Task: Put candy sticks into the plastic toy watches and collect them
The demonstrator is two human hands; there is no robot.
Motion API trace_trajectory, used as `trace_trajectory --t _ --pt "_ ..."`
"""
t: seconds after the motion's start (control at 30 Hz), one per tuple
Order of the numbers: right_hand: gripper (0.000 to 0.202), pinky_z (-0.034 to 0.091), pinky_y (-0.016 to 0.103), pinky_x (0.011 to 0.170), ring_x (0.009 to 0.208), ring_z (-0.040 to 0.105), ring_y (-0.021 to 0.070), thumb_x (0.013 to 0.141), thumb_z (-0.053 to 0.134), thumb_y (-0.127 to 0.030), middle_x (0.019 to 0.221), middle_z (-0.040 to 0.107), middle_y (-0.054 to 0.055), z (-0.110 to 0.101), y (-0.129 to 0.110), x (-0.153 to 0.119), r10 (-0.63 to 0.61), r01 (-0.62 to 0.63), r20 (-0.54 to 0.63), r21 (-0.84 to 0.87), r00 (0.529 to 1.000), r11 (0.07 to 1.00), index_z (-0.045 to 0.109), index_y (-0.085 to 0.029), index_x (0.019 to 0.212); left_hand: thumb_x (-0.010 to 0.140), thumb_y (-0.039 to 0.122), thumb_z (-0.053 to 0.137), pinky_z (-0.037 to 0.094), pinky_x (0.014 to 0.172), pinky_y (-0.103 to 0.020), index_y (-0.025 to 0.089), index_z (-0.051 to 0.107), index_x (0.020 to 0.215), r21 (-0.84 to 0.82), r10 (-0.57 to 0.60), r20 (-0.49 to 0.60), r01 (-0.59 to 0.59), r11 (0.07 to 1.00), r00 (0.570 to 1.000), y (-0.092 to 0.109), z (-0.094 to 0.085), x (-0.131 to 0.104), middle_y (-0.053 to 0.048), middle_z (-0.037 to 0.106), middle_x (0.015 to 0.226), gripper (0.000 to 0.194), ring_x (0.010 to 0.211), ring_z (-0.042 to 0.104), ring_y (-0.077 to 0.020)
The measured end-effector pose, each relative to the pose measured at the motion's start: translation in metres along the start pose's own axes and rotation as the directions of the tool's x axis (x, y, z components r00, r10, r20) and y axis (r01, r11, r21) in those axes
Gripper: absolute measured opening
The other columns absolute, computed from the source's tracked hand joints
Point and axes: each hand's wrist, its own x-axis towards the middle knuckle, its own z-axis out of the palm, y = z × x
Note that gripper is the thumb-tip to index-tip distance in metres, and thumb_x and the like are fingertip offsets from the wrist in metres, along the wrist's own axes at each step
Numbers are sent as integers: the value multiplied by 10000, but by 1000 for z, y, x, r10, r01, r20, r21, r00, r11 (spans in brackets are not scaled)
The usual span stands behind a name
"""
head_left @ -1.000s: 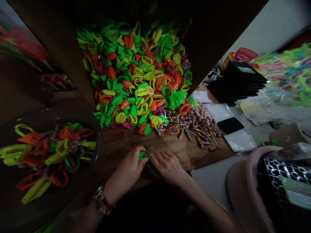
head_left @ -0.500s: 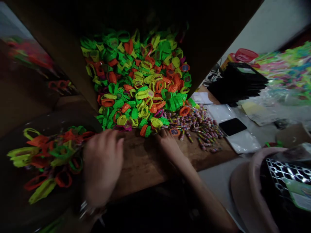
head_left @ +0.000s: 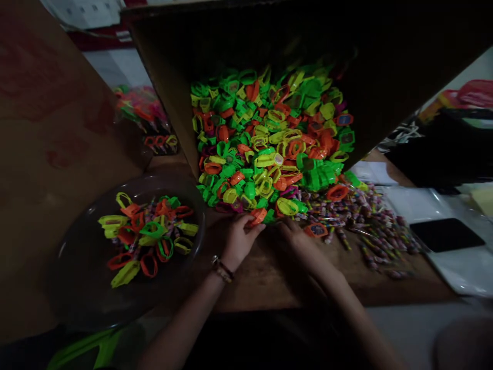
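My left hand point(head_left: 239, 242), with a bracelet on its wrist, pinches an orange toy watch point(head_left: 257, 216) at the front edge of a heap of toy watches point(head_left: 265, 154). Close to its right, my right hand point(head_left: 299, 242) is curled at the same edge, beside a green toy watch point(head_left: 270, 218). Its fingertips are in shadow, so what they hold is hidden. Another orange toy watch point(head_left: 316, 229) lies just right of that hand. Small wrapped candy tubes point(head_left: 370, 226) are spread over the wooden table point(head_left: 254, 280) to the right.
The heap spills from a big cardboard box point(head_left: 164, 87) lying on its side. At left, a dark round basin point(head_left: 82, 257) holds several watches joined to tubes. A black phone-like slab point(head_left: 447, 235) lies on plastic bags at right.
The view has swung left. My left hand has gone from beside the basin rightward to the front of the heap and now grips an orange toy watch. My right hand stays at the heap's edge.
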Motion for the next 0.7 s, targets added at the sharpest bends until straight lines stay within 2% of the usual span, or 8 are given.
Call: trace_trajectory --t 0.1,0.17,0.33,0.47,0.6,0.7 --pt "180 476 260 675 759 585 171 813 417 -131 882 612 73 0 -16 -9 65 -12 -150 332 986 943 492 -185 968 787 282 645 539 777 -292 176 512 987 -159 -40 11 41 986 999 5 -9 -10 -60 661 969 263 867 658 -161" --pt "186 468 245 638 708 589 162 818 415 -172 836 627 49 -3 -29 -15 107 1 -214 448 971 894 470 -197 994 779 317 644 539 771 -285 180 502 971 -226 -59 29 64 972 998 12 -14 -16 -50 662 944 275 863 658 -159" --pt "239 487 256 703 796 616 173 812 396 -144 906 641 68 -10 -49 -25 120 51 -331 465 936 884 479 -196 1031 741 402 675 544 748 -270 179 534 935 -307 -78 100 105 946 992 33 -24 -22 -45 681 917 327 839 665 -161" --pt "254 497 268 766 890 623 180 844 420 -154 988 645 87 -15 -53 -31 128 52 -345 468 930 882 489 -188 1086 821 450 573 535 689 -255 175 533 894 -307 -113 50 123 944 992 35 -27 -24 -31 652 829 288 747 647 -137" --pt "234 498 225 740 860 633 145 886 427 -185 976 659 58 -19 -57 -34 171 38 -292 593 941 804 501 -198 1108 744 369 671 527 749 -268 196 471 996 -295 -121 2 116 948 993 28 -26 -31 -40 632 962 366 882 648 -158" --pt "205 500 219 696 796 635 139 877 437 -194 918 665 48 -18 -59 -34 166 44 -273 626 948 779 513 -198 1067 692 279 725 510 785 -269 208 474 1036 -207 -78 -4 76 975 997 31 -28 -37 -38 627 1000 431 933 631 -164"
